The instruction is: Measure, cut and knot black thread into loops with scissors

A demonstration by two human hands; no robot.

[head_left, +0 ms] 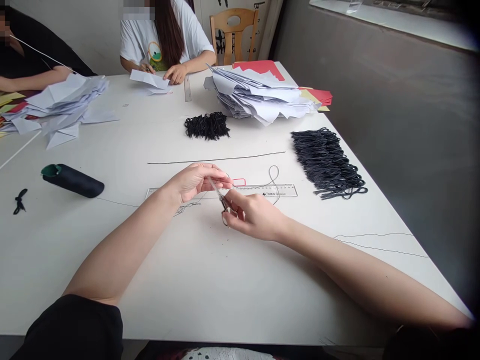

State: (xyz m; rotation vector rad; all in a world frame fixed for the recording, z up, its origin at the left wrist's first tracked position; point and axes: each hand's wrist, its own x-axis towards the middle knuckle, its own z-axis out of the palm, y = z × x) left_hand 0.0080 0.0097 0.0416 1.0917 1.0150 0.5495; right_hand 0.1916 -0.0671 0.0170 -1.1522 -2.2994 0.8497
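My right hand (255, 214) grips small scissors (224, 210), their blades pointing up and left beside my left fingertips. My left hand (197, 181) is closed in a pinch on a thin black cord (258, 187), whose loose end curls into a loop at the right. Exactly where the blades meet the cord is too small to tell. Under both hands lies a clear ruler (279, 190), with a small red outlined rectangle (239, 182) just above it. A tangle of fine black thread (186, 206) rests below my left hand, and a straight black cord (215, 159) lies beyond.
Bundles of looped black cords (324, 162) and a smaller black pile (207, 125) lie beyond. A dark thread spool (77, 181) lies left, near a black scrap (20, 201). Paper stacks (258, 95) stand farther back. Two people sit across the table; one handles folded paper (150, 80).
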